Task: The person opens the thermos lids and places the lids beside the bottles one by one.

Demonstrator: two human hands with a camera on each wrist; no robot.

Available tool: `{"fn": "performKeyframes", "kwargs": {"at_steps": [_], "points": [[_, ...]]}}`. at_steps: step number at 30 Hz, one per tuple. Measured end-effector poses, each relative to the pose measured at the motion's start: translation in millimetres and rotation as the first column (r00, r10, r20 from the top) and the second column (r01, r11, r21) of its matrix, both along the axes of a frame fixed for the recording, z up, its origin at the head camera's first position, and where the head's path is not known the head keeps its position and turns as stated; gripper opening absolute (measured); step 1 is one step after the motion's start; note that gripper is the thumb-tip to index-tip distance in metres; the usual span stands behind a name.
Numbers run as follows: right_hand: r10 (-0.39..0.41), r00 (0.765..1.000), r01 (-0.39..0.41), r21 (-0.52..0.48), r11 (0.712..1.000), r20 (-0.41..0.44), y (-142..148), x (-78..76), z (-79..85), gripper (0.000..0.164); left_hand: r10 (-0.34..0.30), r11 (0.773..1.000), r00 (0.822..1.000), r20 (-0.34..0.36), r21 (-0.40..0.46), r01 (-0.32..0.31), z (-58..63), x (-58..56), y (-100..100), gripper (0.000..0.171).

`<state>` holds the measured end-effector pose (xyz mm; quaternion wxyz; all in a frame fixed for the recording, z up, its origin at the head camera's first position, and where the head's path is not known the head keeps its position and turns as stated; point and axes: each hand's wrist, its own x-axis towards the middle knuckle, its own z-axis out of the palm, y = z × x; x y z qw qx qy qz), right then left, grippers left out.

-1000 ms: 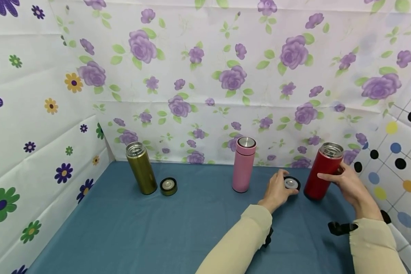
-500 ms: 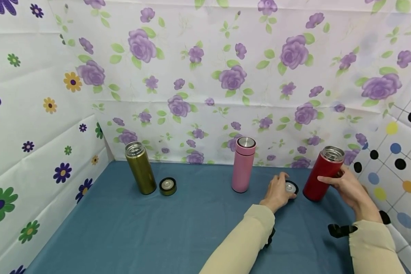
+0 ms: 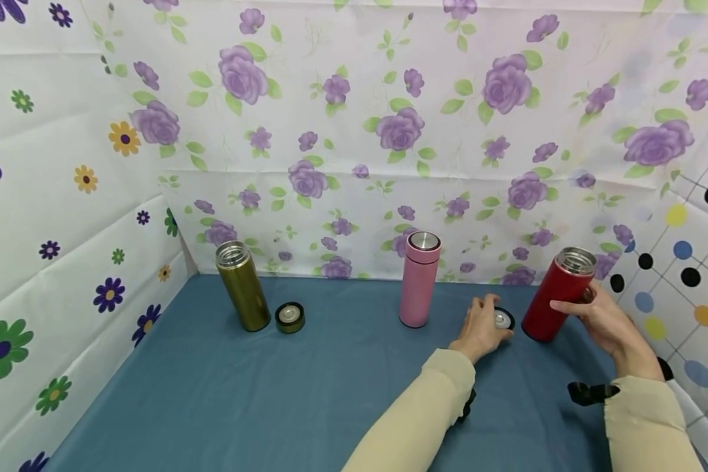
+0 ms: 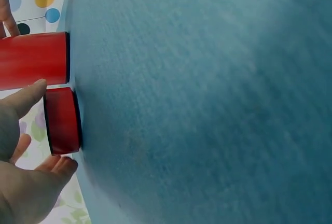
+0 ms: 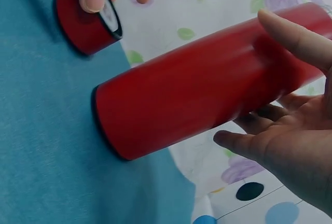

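My left hand (image 3: 480,328) pinches the red bottle lid (image 4: 63,121) at its sides, thumb on one edge and fingers on the other. The lid lies on the cloth with its pale inner side (image 3: 502,319) up and is partly covered by that hand. Just to its right stands a lidless red thermos bottle (image 3: 557,298), its steel mouth facing up. My right hand (image 3: 610,321) grips the bottle, thumb across the near side (image 5: 207,84) and fingers behind. The bottle's base is on the cloth, close beside the lid.
A pink thermos (image 3: 419,282) with its lid on stands left of my left hand. Farther left are an uncapped olive-gold thermos (image 3: 244,295) and its upturned lid (image 3: 290,318). Blue cloth (image 3: 307,393) covers the table; a floral sheet (image 3: 354,131) hangs behind.
My left hand has closed in on the lid, which has shifted slightly toward me. The red bottle's mouth has tipped a little to the right in my right hand.
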<state>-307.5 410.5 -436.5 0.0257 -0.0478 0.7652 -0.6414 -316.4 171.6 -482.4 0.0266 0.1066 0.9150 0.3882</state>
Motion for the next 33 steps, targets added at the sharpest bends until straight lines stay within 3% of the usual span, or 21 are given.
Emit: {"fn": "performKeyframes", "kwargs": {"at_steps": [8,12,15,19,27,33], "points": [[-0.056,0.996,0.048,-0.119,0.992,-0.071,-4.2,9.7,24.3,0.088,-0.015,0.999,0.999,-0.037,0.037,0.017,7.5,1.5,-1.5,0.063],[-0.132,0.984,0.123,-0.084,0.989,-0.122,-11.7,14.9,40.4,0.088,-0.049,0.995,0.996,-0.074,0.079,0.055,14.6,3.9,-6.0,0.065],[-0.219,0.960,0.228,0.035,0.973,-0.177,-19.2,20.0,54.0,0.085,-0.080,0.990,0.991,-0.106,0.110,0.092,23.6,5.8,-12.0,0.064],[-0.290,0.918,0.340,0.161,0.927,-0.271,-30.1,26.3,71.9,0.083,-0.103,0.981,0.985,-0.137,0.149,0.124,37.7,9.4,-22.3,0.062],[-0.367,0.846,0.450,0.148,0.881,-0.387,-48.8,36.9,95.0,0.073,-0.173,0.950,0.968,-0.180,0.229,0.212,58.3,20.9,-43.3,0.055],[-0.367,0.836,0.457,0.147,0.877,-0.409,-64.9,45.2,105.0,0.069,-0.213,0.913,0.948,-0.237,0.299,0.280,71.7,31.5,-58.9,0.048]]}}
